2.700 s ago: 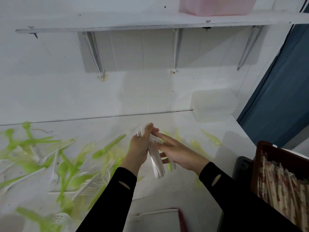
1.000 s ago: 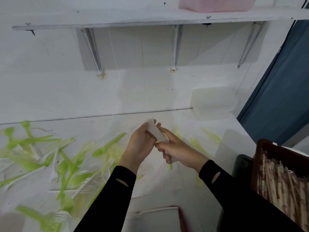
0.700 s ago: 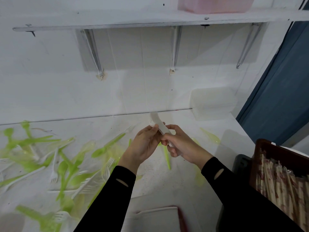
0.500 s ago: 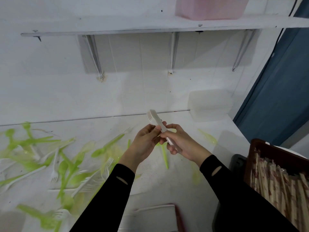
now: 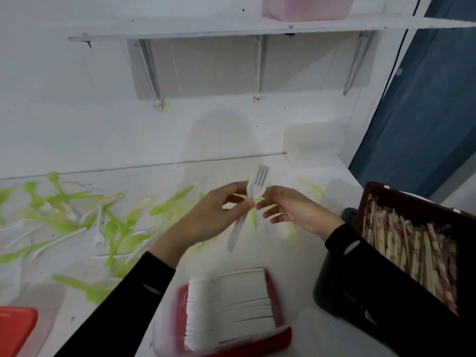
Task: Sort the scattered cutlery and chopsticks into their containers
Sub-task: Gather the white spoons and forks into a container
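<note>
**Sorting station: one white fork in hand**

- Wall (image 5: 77, 112), white, with a bracketed shelf (image 5: 206, 28). A pink container (image 5: 306, 6) stands on it, cut off at the top edge.
- Worktop (image 5: 144, 176), white, runs from left to right below the wall.
- Blue panel (image 5: 425, 112), far right. Cloth or board, cannot tell.
- Brown crate (image 5: 381, 191), right, full of wrapped chopsticks (image 5: 412, 243). Its near side is hidden by a black sleeve.
- Red tray (image 5: 280, 336), near centre, blurred, holds a stack of white cutlery (image 5: 231, 300). The kind is not legible.
- Translucent box (image 5: 311, 143), far right, against the wall.
- Red container (image 5: 15, 328), near left corner, mostly out of frame.
- Green spoons (image 5: 116, 228) and loose white forks (image 5: 99, 235), scattered across the left worktop and smeared by blur.
- Left hand (image 5: 219, 210): grip closed, pinching the held white fork (image 5: 253, 189) at its neck. The tines point far and up, and the handle hangs below the grip, above the worktop.
- Right hand (image 5: 291, 210): no grip, fingers straight and relaxed just right of the fork head. Contact cannot be told.
</note>
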Demonstrator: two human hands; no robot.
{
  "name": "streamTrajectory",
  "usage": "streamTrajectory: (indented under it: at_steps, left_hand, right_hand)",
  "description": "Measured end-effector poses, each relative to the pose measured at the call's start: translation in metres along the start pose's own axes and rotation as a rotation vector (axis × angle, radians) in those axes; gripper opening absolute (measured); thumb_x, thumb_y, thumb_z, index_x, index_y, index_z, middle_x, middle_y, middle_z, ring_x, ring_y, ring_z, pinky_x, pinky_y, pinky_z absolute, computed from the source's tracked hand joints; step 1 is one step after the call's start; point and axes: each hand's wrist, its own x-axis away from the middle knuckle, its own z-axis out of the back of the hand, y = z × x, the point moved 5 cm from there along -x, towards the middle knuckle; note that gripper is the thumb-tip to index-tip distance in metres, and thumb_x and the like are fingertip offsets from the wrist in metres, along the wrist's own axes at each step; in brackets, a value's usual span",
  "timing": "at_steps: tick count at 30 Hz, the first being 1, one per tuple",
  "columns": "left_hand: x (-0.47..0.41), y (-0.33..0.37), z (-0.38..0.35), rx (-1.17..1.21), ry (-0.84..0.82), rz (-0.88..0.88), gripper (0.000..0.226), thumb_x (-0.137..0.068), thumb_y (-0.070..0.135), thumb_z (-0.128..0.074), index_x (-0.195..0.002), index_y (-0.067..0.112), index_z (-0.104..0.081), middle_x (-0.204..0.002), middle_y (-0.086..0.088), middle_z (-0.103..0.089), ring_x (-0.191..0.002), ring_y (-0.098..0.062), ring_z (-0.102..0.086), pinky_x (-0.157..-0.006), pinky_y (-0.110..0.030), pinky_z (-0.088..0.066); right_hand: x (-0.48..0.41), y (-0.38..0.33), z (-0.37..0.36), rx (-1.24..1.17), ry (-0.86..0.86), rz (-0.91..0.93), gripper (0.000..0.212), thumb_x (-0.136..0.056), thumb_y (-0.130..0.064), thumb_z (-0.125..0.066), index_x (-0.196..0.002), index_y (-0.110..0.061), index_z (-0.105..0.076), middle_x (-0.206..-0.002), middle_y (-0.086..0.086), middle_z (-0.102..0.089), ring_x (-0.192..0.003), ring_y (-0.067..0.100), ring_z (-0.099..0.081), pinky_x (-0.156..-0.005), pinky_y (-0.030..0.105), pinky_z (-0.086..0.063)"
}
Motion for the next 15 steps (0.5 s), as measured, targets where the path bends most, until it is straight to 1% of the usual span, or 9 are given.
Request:
streamTrajectory:
  at_steps: [1,3,5,6,8,9,11,13,15]
  left_hand:
    - [0.008,-0.003,-0.007,-0.069,-0.043,-0.002,0.025,-0.094,0.025,-0.064,-0.117,0.034,-0.065,-0.106,0.017,-0.069,-0.096,-0.003,-0.065,-0.088,-0.031,-0.056]
    - [0.031,-0.010,-0.021,-0.081,-0.154,0.033,0.025,-0.090,0.023,-0.070,-0.111,0.035,-0.069,-0.105,0.016,-0.070,-0.093,-0.002,-0.063,-0.080,-0.029,-0.056]
    - [0.046,-0.019,-0.031,-0.070,-0.262,0.077,0.025,-0.086,0.021,-0.075,-0.109,0.029,-0.072,-0.101,0.012,-0.072,-0.091,-0.006,-0.065,-0.074,-0.021,-0.054]
    - [0.052,-0.024,-0.035,-0.113,-0.315,0.079,0.027,-0.085,0.023,-0.077,-0.111,0.026,-0.073,-0.101,0.011,-0.073,-0.092,-0.007,-0.066,-0.075,-0.019,-0.053]
    - [0.063,-0.038,-0.045,-0.341,-0.398,0.038,0.032,-0.086,0.026,-0.075,-0.117,0.021,-0.070,-0.107,0.008,-0.072,-0.095,-0.009,-0.065,-0.079,-0.019,-0.052]
    - [0.065,-0.048,-0.049,-0.498,-0.423,0.011,0.036,-0.089,0.027,-0.071,-0.123,0.018,-0.066,-0.115,0.004,-0.069,-0.101,-0.011,-0.063,-0.085,-0.023,-0.051]
    - [0.072,-0.068,-0.059,-0.797,-0.476,0.011,0.044,-0.093,0.033,-0.061,-0.135,0.019,-0.054,-0.132,0.002,-0.058,-0.115,-0.016,-0.056,-0.097,-0.032,-0.045]
    - [0.078,-0.082,-0.069,-0.952,-0.535,0.051,0.048,-0.097,0.035,-0.054,-0.141,0.019,-0.044,-0.142,0.001,-0.047,-0.126,-0.021,-0.050,-0.101,-0.037,-0.043]
    - [0.081,-0.087,-0.075,-1.018,-0.535,0.070,0.046,-0.100,0.033,-0.049,-0.141,0.016,-0.040,-0.144,-0.002,-0.044,-0.129,-0.024,-0.047,-0.102,-0.040,-0.043]
  right_hand:
    - [0.003,0.002,-0.001,0.002,0.002,0.009,0.033,-0.090,-0.038,-0.065,-0.111,-0.013,-0.062,-0.096,0.003,-0.072,-0.079,0.019,-0.064,-0.071,0.031,-0.051]
    - [0.015,0.008,-0.005,-0.007,0.021,0.018,0.031,-0.085,-0.036,-0.069,-0.107,-0.015,-0.063,-0.092,0.001,-0.071,-0.076,0.016,-0.063,-0.067,0.027,-0.052]
    - [0.018,0.010,-0.004,0.015,0.041,0.016,0.026,-0.092,-0.035,-0.066,-0.109,-0.015,-0.063,-0.097,0.001,-0.072,-0.078,0.016,-0.063,-0.063,0.021,-0.051]
    - [0.019,0.011,-0.002,0.024,0.060,0.016,0.026,-0.094,-0.035,-0.063,-0.111,-0.015,-0.063,-0.099,0.002,-0.073,-0.078,0.015,-0.064,-0.065,0.022,-0.052]
    - [0.025,0.015,-0.003,0.030,0.078,0.015,0.029,-0.095,-0.035,-0.062,-0.114,-0.013,-0.063,-0.100,0.004,-0.073,-0.078,0.015,-0.065,-0.069,0.026,-0.053]
    - [0.026,0.017,-0.003,0.034,0.078,0.011,0.030,-0.095,-0.035,-0.062,-0.116,-0.013,-0.063,-0.100,0.004,-0.073,-0.078,0.015,-0.066,-0.070,0.027,-0.053]
    - [0.031,0.021,-0.004,0.040,0.079,0.005,0.032,-0.095,-0.035,-0.062,-0.118,-0.012,-0.062,-0.101,0.004,-0.073,-0.079,0.016,-0.065,-0.071,0.028,-0.052]
    - [0.034,0.025,-0.004,0.036,0.089,0.000,0.034,-0.095,-0.035,-0.063,-0.118,-0.011,-0.062,-0.100,0.004,-0.073,-0.079,0.016,-0.065,-0.072,0.029,-0.052]
    - [0.035,0.027,-0.001,0.039,0.104,-0.012,0.035,-0.095,-0.035,-0.063,-0.119,-0.011,-0.062,-0.099,0.003,-0.073,-0.078,0.015,-0.065,-0.071,0.029,-0.052]
